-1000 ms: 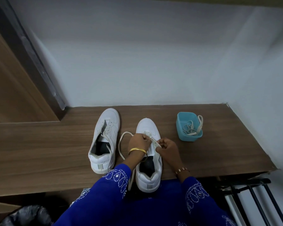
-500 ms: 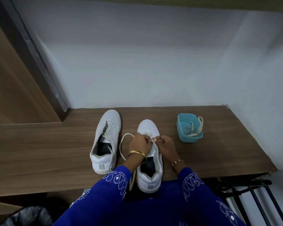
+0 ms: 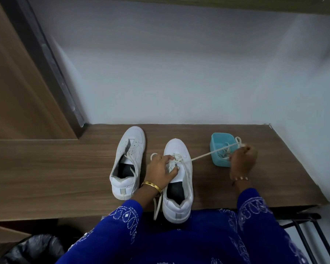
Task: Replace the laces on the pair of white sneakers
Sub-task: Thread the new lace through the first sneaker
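two white sneakers are seen on the wooden bench (image 3: 46,168), toes towards the wall. taking the right sneaker (image 3: 179,180) as the landmark: the left sneaker (image 3: 129,162) lies just beside it on its left, and a teal tub (image 3: 218,145) holding a tangle of pale laces stands to its right, apart from it. one tub is counted, and one black metal rack (image 3: 305,235) is seen below the bench edge, to the landmark's lower right. a dark bag (image 3: 32,248) is seen far to its lower left.

the left hand (image 3: 161,168) is laid on the landmark's lacing area, fingers spread and pressing on the tongue. the right hand (image 3: 241,159) is clamped on the end of a lace (image 3: 204,155), which is drawn taut from the landmark's front eyelets across to the tub, partly crossing in front of the tub's rim. the lace's other end hangs off the bench edge beside the landmark's heel.

compared with half a second earlier, the right hand has been drawn away from the sneaker to the tub, and the lace has been stretched out; both sneakers and the tub are unmoved.
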Motion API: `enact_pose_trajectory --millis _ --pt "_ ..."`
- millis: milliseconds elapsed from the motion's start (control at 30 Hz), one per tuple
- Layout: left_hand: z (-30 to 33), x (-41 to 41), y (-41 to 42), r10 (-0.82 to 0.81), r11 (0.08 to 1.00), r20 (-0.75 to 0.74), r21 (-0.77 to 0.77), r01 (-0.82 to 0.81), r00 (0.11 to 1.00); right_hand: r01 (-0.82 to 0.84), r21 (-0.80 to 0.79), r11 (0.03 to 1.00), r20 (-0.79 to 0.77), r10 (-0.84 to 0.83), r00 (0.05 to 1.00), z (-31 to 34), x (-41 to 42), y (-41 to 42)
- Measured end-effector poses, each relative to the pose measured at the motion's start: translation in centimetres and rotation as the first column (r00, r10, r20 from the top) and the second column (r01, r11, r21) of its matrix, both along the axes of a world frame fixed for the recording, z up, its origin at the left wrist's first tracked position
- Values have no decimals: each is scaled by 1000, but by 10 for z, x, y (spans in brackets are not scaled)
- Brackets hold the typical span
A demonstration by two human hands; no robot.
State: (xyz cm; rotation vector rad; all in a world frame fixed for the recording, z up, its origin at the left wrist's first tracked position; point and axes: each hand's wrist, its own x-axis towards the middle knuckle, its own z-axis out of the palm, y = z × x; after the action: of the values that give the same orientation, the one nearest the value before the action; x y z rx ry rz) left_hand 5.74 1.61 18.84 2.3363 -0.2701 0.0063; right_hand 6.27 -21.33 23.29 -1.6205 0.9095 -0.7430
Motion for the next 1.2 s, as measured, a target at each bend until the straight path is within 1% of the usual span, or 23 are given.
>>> enact_pose_trajectory --millis 67,100,200,267,333,367,467,500,533,633,700,733,800,867,900,967,1000,1033,1067,1100,1133,1167,1200 --pt "-3 -3 -1 11 1000 17 24 -12 1000 29 -76 997 20 -27 999 10 -8 -8" --pt "-4 -4 -2 20 999 28 35 -21 999 -2 -136 991 -10 1 1000 13 -14 -6" --pt "-7 -9 -3 66 998 97 13 -67 993 -189 -310 932 -129 156 979 12 -32 17" --pt "-9 -12 -2 74 997 165 6 -76 983 -316 -375 871 -175 268 947 0 -37 38" --pt "-9 -16 2 62 998 182 -7 -62 981 -464 -409 786 -252 392 885 -16 -36 56" --pt "-9 -17 4 57 998 168 -27 -53 984 -547 -413 728 -308 453 836 -23 -33 64" --pt "-8 -20 7 53 997 99 -58 -48 994 -755 -354 552 -489 579 653 -37 -23 85" --pt "-8 -20 6 50 997 79 -54 -46 996 -779 -341 526 -517 587 623 -40 -20 88" --pt "-9 -21 6 48 998 63 -53 -44 997 -782 -341 522 -529 582 618 -41 -18 91" --pt "-11 -22 3 64 995 45 -74 -61 997 -742 -406 533 -511 541 668 -40 -20 87" --pt "-12 -22 1 59 997 34 -61 -57 998 -705 -450 549 -452 540 710 -36 -24 77" --pt "-12 -22 0 49 998 26 -46 -48 998 -666 -460 588 -390 540 746 -31 -27 71" --pt "-12 -22 -1 40 999 21 -36 -39 999 -524 -443 727 -188 496 848 -14 -30 61" --pt "-13 -21 0 53 997 27 -59 -51 998 -324 -367 872 31 360 932 9 -30 48" --pt "-14 -21 -1 59 996 26 -67 -57 998 -233 -303 924 132 282 950 20 -30 41" --pt "-14 -22 -2 62 995 18 -74 -61 998 -134 -208 969 267 188 945 38 -28 26" --pt "-14 -22 -2 65 995 15 -82 -64 998 -136 -216 967 266 192 945 40 -27 21" --pt "-14 -23 -2 72 993 12 -97 -71 997 -170 -262 950 208 228 951 40 -26 18" --pt "-15 -23 -2 78 991 9 -114 -76 997 -239 -343 908 93 286 954 35 -26 18" --pt "-16 -22 -2 76 989 7 -127 -75 997 -335 -443 832 -85 333 939 29 -26 21" --pt "-16 -22 -2 68 989 2 -134 -67 998 -433 -540 722 -275 334 901 20 -25 24" --pt "-17 -22 -2 55 989 -3 -138 -55 998 -523 -597 608 -434 303 848 12 -26 29" --pt "-17 -22 -2 44 989 -12 -140 -45 999 -594 -622 510 -539 271 798 3 -27 36"
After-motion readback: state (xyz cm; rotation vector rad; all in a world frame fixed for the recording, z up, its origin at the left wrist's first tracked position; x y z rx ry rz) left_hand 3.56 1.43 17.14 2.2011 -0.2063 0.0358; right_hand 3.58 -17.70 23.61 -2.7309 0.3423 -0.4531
